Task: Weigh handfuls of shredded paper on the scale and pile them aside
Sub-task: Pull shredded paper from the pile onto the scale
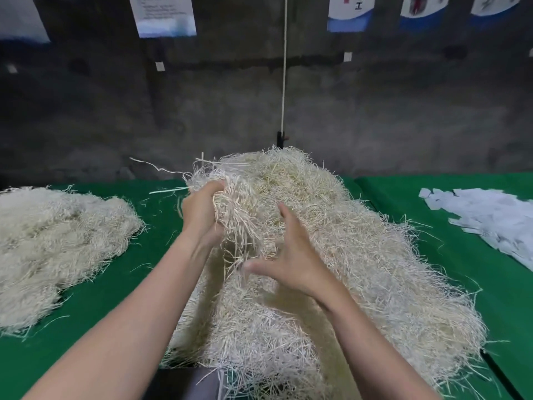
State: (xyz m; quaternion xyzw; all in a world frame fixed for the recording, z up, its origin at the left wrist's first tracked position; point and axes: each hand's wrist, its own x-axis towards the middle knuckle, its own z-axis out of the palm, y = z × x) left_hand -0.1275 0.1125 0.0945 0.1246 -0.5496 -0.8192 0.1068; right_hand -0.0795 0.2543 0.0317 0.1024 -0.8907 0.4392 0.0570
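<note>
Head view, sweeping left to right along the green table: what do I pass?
First the side pile of shredded paper → left hand gripping a handful → right hand, fingers spread → flat white paper scraps. The big middle pile lies under both hands, so it has no single place.

Shredded paper buries much of the left hand.
</note>
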